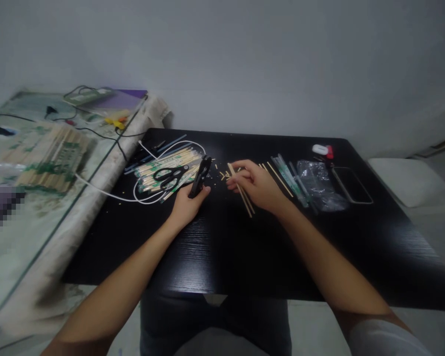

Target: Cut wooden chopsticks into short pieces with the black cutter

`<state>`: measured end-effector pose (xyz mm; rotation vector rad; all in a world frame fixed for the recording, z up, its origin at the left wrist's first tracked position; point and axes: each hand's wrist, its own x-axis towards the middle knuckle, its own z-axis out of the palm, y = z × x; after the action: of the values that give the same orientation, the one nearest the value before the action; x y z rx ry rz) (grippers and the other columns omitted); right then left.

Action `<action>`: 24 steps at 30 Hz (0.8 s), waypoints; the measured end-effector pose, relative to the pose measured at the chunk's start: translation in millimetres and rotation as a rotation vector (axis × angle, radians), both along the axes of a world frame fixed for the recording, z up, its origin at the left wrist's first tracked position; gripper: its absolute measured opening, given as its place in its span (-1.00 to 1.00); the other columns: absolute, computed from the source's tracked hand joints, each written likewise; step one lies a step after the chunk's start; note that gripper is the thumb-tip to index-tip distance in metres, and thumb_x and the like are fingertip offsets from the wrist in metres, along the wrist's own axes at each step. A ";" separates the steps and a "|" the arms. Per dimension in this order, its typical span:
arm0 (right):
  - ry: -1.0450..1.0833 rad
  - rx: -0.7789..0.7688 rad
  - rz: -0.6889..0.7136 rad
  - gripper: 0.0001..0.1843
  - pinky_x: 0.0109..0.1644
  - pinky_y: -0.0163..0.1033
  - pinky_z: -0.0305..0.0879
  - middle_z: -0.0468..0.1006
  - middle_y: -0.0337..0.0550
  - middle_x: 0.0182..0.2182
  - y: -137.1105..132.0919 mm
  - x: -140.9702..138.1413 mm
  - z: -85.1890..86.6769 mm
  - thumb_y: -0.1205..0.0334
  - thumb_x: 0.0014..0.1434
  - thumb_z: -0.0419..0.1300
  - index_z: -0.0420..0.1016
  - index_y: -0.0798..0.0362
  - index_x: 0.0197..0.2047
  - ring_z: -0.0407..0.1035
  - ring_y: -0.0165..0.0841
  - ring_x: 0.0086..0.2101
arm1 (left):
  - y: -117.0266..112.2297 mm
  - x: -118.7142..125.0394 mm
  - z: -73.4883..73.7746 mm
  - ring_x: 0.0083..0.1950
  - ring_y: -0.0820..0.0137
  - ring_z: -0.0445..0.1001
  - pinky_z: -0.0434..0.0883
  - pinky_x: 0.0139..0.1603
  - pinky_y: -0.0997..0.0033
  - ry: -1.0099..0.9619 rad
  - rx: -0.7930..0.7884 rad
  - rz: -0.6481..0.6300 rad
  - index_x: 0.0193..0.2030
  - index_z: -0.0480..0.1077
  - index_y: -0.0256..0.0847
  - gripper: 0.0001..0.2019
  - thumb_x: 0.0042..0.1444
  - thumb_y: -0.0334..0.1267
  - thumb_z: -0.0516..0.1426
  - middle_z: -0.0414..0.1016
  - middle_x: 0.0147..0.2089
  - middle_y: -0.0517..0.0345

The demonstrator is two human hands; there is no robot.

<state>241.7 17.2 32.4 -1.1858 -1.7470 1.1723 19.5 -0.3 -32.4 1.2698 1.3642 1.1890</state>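
My left hand (187,202) is closed around a black plier-like cutter (200,175) that points away from me on the black table (222,247). My right hand (254,184) pinches a few thin wooden sticks (241,193), which slant from its fingertips down toward me. Small cut stick bits (222,175) lie scattered between the two hands. Just left of the cutter, black scissors (169,176) rest on a pile of wrapped chopsticks (168,168), ringed by a white cable (141,198).
Loose sticks and clear wrappers (289,180) lie right of my right hand, then a crumpled plastic bag (319,185), a dark phone (352,185) and a small white-and-red object (322,149). A glass-topped table (40,163) at left holds more chopstick bundles and cables.
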 end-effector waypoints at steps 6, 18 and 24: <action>0.305 -0.040 0.109 -0.81 0.03 -0.11 0.57 0.71 -0.10 -0.21 -9.4 -18.4 -7.2 0.11 0.33 0.26 0.53 0.04 -0.08 0.63 -0.30 -0.15 | -7.9 6.4 26.7 -0.54 0.51 0.30 0.27 -0.49 0.47 0.016 0.142 0.005 -0.26 0.56 -0.23 -0.73 0.15 -0.03 0.30 0.48 -0.48 0.22; 0.130 0.203 0.067 -0.88 0.02 -0.21 0.49 0.69 -0.18 -0.18 -19.8 -30.5 -23.7 0.22 0.32 0.25 0.55 -0.02 -0.08 0.60 -0.30 -0.12 | -12.6 9.9 65.8 -0.12 0.28 0.58 0.49 0.01 0.27 0.213 0.398 -0.073 -0.22 0.61 -0.16 -0.85 0.12 -0.16 0.34 0.63 -0.18 0.10; -0.075 0.307 0.112 -0.89 -0.14 -0.31 0.36 0.65 -0.22 -0.31 -20.6 -30.6 -23.8 0.24 0.34 0.23 0.59 0.04 -0.18 0.50 -0.37 -0.30 | -15.3 7.1 68.6 -0.16 0.30 0.59 0.51 -0.03 0.29 0.194 0.333 -0.104 -0.24 0.61 -0.17 -0.81 0.09 -0.12 0.36 0.64 -0.22 0.13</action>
<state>211.2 -3.4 8.6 -0.9686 -1.9885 0.8895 26.6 -15.7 36.2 1.7085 1.2522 1.2829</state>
